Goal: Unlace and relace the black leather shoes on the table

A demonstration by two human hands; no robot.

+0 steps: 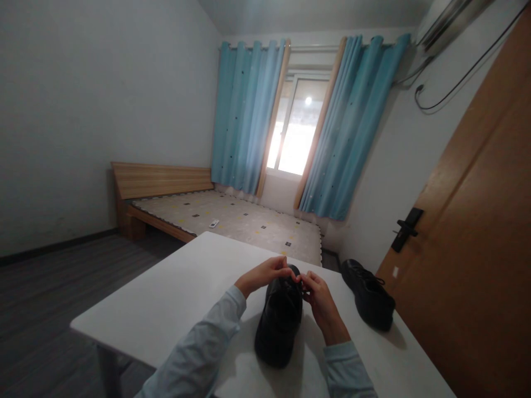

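A black lace-up shoe (279,326) stands on the white table, its heel towards me and its toe pointing away. Over the lacing near its front, my left hand (271,271) reaches in from the left with fingers pinched. My right hand (317,293) comes from the other side, also pinched, and the fingertips of both hands nearly meet. They close on the dark shoelace, though its strands hardly show against the shoe. Another black shoe (369,296), its laces tied, rests near the table's right edge, apart from my hands.
The white table (166,298) reaches close to a wooden door (464,237) on the right. Beyond its far edge is a bed (232,213) with a small white remote-like object (214,224) on it. Blue curtains (249,121) hang beside the window.
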